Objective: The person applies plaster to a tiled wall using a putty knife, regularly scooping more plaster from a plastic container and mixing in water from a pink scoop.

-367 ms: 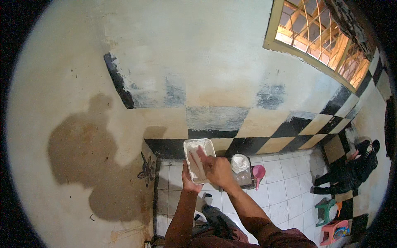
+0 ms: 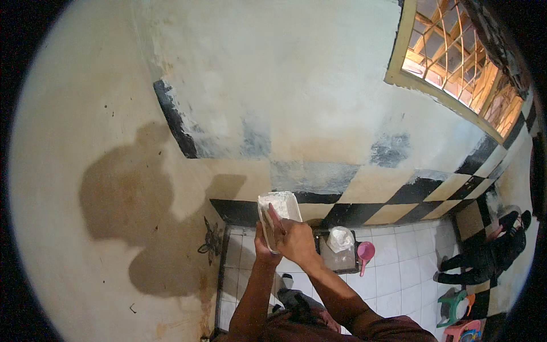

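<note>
A white rectangular tub (image 2: 293, 206) with white paste (image 2: 279, 203) in it is held up in front of me, tilted. My left hand (image 2: 265, 246) grips it from the left and below, fingers partly hidden by the tub. Over its near right side, my right hand (image 2: 297, 242) is closed round a flat reddish scraper (image 2: 274, 216), whose front lies in the tub against the paste. The scraper's lower part is covered by my fingers.
Ahead stands a wall (image 2: 319, 131) with painted black and cream checks, partly smeared white, below a barred window (image 2: 456, 51). On the tiled floor are a white plastic bag (image 2: 341, 239) on a dark-edged board and a pink dipper (image 2: 365, 251). A person (image 2: 484, 256) in dark clothes and small stools (image 2: 453, 308) are at right.
My right hand has shifted the scraper toward the tub's left side, and the tub has turned a little. The whole view has shifted slightly, moving the wall and floor things down and rightward.
</note>
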`<act>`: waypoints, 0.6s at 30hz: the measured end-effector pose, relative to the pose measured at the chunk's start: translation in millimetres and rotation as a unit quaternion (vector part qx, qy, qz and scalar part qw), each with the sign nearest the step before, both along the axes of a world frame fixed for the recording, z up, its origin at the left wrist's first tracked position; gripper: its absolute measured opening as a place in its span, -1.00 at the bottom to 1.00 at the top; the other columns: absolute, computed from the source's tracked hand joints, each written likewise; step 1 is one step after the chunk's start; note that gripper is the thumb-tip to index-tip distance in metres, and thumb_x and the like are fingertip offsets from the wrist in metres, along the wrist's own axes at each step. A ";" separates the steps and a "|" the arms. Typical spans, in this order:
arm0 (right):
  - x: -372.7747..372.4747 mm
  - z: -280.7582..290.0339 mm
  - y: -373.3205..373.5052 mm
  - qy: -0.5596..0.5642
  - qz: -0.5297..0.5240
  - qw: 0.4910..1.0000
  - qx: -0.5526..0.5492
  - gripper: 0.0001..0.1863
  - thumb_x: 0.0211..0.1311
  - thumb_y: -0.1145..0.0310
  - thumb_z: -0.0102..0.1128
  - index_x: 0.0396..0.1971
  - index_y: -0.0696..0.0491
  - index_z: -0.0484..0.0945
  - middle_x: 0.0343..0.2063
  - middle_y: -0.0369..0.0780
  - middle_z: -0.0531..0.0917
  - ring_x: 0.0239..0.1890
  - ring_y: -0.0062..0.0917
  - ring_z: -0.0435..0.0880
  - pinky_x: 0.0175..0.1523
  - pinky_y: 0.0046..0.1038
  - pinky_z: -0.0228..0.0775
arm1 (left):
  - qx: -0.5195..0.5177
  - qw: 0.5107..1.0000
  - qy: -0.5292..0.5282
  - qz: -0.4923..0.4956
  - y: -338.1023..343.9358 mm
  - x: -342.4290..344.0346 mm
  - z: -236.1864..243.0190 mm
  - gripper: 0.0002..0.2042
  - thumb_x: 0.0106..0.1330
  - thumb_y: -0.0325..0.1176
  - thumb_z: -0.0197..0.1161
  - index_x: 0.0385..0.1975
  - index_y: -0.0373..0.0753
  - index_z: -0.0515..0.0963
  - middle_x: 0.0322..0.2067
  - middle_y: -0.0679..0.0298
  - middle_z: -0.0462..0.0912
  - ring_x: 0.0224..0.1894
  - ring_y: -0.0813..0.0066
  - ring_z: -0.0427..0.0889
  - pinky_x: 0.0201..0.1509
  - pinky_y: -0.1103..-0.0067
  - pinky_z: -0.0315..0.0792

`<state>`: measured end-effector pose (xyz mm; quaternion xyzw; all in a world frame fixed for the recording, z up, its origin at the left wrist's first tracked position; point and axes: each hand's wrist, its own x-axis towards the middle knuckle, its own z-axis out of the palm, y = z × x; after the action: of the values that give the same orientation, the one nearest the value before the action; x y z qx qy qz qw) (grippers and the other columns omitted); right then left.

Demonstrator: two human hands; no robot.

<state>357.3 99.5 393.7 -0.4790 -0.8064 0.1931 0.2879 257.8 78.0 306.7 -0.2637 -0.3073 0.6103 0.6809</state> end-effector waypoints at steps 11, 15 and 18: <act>-3.6 20.4 94.5 0.078 0.034 0.996 0.012 -0.77 0.05 0.35 0.15 -0.55 0.25 0.53 -0.61 0.12 0.55 -0.48 0.08 0.58 -0.36 -0.14 0.43 | 0.039 0.810 0.562 0.162 88.4 -7.2 -10.1 -0.46 0.48 0.03 -0.32 0.41 0.00 0.01 0.38 0.22 0.10 0.40 0.25 0.12 0.45 0.26 0.01; -2.4 16.0 110.3 0.021 0.041 0.999 0.007 -0.72 0.16 0.32 0.04 -0.17 0.14 0.45 -0.55 0.06 0.60 -0.47 0.03 0.61 -0.34 -0.09 0.46 | 0.060 0.825 0.543 0.147 98.2 -0.8 2.1 -0.43 0.46 0.05 -0.27 0.40 -0.03 0.03 0.38 0.23 0.12 0.38 0.25 0.16 0.44 0.26 0.05; 1.2 1.9 125.7 -0.043 0.072 0.995 0.050 -0.48 0.26 0.30 -0.08 0.24 0.04 0.30 -0.52 -0.01 0.64 -0.50 -0.04 0.64 -0.37 -0.05 0.49 | 0.013 0.640 0.708 0.298 105.5 3.4 13.7 -0.44 0.45 0.10 -0.22 0.32 -0.08 0.19 0.24 0.17 0.34 0.26 0.18 0.36 0.31 0.23 0.27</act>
<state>358.5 225.2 395.6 -0.4123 -0.8594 0.1515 0.2616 261.1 183.6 320.4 0.3639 0.1984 0.7764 0.4748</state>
